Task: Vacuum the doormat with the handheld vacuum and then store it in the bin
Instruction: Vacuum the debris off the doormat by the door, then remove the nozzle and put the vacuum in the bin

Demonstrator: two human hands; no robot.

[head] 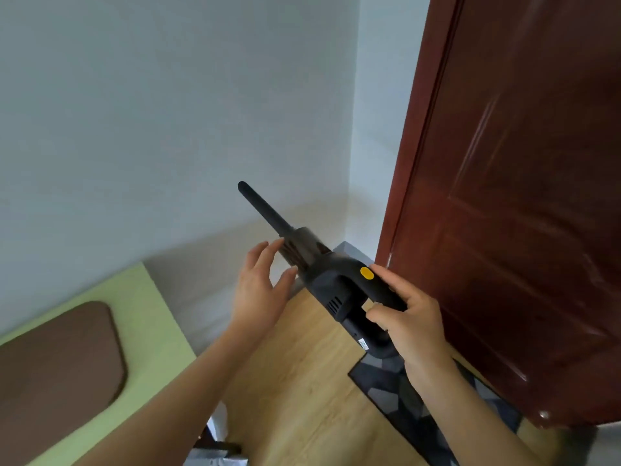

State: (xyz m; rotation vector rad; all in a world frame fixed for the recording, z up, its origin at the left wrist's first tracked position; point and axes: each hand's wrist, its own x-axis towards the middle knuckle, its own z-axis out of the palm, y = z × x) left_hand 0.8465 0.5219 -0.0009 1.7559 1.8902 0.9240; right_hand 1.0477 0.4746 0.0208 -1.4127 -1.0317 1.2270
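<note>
One brown cushion lies left of the one handheld vacuum. The left hand, fingers spread wide, hovers just beside the vacuum's barrel. The right hand grips its handle, raised above one patterned doormat by the door.

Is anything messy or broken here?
Nothing looks broken or spilled. The right hand holds the handheld vacuum up in the air, its nozzle aimed at the wall, and the left hand is open beside it. The doormat lies flat by the door.
</note>
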